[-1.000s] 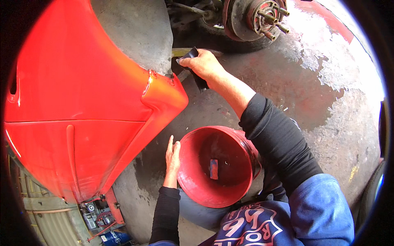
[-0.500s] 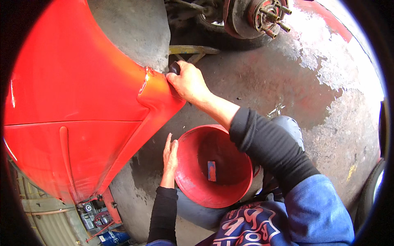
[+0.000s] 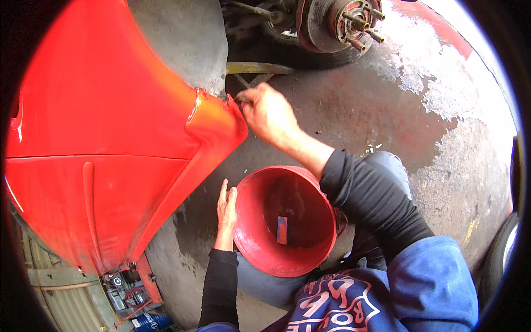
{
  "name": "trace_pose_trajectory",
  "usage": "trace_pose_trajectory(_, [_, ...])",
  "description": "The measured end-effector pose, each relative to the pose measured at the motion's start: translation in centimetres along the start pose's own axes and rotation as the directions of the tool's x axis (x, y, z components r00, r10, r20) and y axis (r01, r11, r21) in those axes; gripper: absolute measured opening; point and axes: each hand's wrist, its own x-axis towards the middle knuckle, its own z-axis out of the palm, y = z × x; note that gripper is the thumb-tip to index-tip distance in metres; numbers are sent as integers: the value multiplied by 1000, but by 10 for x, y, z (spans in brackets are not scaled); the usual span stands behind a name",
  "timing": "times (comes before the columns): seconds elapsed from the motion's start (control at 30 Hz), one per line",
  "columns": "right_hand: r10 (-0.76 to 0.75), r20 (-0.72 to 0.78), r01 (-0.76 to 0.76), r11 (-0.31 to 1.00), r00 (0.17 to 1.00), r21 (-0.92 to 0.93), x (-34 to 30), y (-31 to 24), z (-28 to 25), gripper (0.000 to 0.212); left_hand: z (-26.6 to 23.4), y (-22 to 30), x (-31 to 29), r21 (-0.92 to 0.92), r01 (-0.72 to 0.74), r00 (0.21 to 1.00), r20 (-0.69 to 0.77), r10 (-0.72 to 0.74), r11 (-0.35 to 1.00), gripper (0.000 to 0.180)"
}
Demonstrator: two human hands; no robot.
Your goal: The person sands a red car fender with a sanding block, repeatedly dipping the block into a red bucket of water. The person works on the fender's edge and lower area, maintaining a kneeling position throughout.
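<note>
My right hand [image 3: 269, 115] is at the lower corner of a glossy red car body panel [image 3: 127, 119], beside the wheel arch. Its fingers are closed, with a small dark piece [image 3: 241, 99] at the fingertips, mostly hidden. My left hand [image 3: 225, 207] rests against the outer left side of a red bucket [image 3: 254, 252], fingers stretched upward and thumb near the rim. The bucket is tilted, its mouth facing up, between my legs. Inside lies a small blue and reddish block [image 3: 282, 230].
A bare wheel hub with studs [image 3: 354, 25] stands at the top, beyond a yellowish metal bar [image 3: 259, 68]. A tyre [image 3: 500, 260] is at the right edge. Lower left are a red metal stand [image 3: 148, 279] and a blue can [image 3: 150, 321]. The concrete floor [image 3: 381, 119] has peeling paint.
My right hand has shifted slightly right, off the panel's edge, and its fingers have turned. The dark piece shows less. My left hand stays by the bucket; the view has shifted slightly.
</note>
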Motion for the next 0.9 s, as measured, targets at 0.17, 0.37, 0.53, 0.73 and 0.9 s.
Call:
trace_pose_trajectory(0.17, [-61,22,53,962,998,267,-10,-14,12,24,2,0,3,-19,-50,999,10,50,999,65])
trace_pose_trajectory(0.37, [-126,-13,124,951,992,284,-9,-15,12,22,0,7,-2,-30,-20,999,41,22,999,67])
trace_pose_trajectory(0.53, [-27,223,25,1000,975,12,-12,-6,7,25,0,10,-5,52,-60,998,-22,61,997,69])
trace_pose_trajectory(0.73, [-69,24,62,976,997,209,-2,17,22,26,-1,2,-1,20,-27,1000,-2,27,999,68])
trace_pose_trajectory(0.9, [-212,79,207,976,974,69,-8,11,33,35,1,1,1,-28,-10,1000,-4,10,1000,64])
